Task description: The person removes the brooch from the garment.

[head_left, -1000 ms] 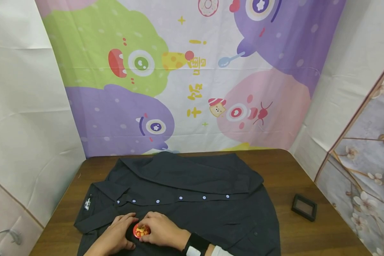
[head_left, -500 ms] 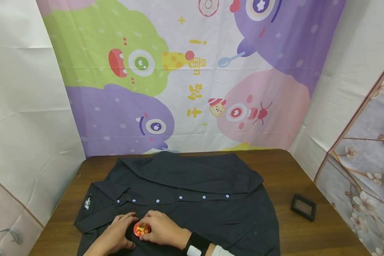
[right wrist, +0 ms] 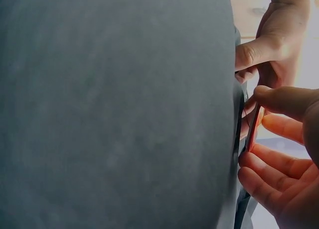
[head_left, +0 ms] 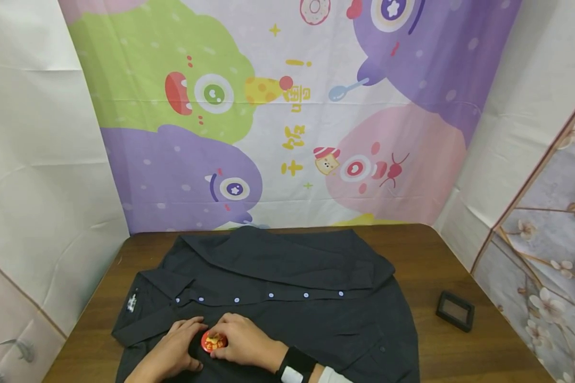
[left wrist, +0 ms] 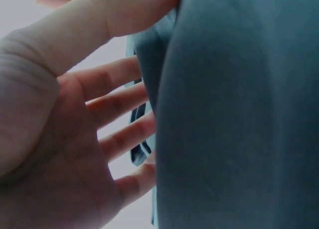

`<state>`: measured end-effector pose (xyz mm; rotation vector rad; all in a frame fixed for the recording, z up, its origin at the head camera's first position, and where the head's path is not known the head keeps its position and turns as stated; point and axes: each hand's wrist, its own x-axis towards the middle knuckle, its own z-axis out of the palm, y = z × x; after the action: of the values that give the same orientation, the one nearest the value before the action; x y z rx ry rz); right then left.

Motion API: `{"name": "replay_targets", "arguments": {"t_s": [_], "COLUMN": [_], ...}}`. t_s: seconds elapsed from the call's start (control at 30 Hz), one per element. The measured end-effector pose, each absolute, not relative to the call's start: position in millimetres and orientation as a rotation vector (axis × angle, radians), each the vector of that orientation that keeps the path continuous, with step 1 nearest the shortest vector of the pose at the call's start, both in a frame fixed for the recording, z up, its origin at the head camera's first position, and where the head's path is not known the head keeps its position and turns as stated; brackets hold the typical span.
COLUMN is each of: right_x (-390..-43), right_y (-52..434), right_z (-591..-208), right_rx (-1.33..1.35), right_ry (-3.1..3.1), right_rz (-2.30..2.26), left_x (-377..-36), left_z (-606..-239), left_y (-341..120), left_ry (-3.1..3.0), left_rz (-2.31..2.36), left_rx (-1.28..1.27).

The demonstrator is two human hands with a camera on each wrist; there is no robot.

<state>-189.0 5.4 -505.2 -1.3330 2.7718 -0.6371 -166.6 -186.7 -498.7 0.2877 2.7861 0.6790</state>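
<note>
A black button-up shirt (head_left: 311, 324) lies spread on the table, its row of pale buttons running across. On the shirt front is a round red pin badge (head_left: 212, 342) with a gold picture. My right hand (head_left: 249, 340) pinches the badge between thumb and fingers; in the right wrist view the badge (right wrist: 253, 127) shows edge-on, close to the cloth. To its left my left hand (head_left: 172, 348) rests on the shirt, with fingers extended against the fabric in the left wrist view. The back of the badge is hidden.
A small black rectangular frame (head_left: 455, 311) lies on the wooden table (head_left: 431, 260) at the right. Behind the table hangs a cartoon-printed cloth (head_left: 292, 202). My right wrist wears a black band (head_left: 296, 364).
The badge and my right hand have shifted very slightly away from me and to the right. My left hand and the shirt stay in place.
</note>
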Motion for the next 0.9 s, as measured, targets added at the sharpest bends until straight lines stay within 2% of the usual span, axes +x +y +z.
{"name": "replay_targets", "arguments": {"t_s": [0.9], "right_x": [-190.0], "right_y": [12.3], "right_z": [-500.9], "right_rx": [-1.279], "right_ry": [2.756], "right_rz": [-0.646], "left_x": [-166.9], "left_z": [-497.9], "left_y": [-185.6], "left_ry": [2.767], "left_rz": [0.681], "left_rx": [0.273]}}
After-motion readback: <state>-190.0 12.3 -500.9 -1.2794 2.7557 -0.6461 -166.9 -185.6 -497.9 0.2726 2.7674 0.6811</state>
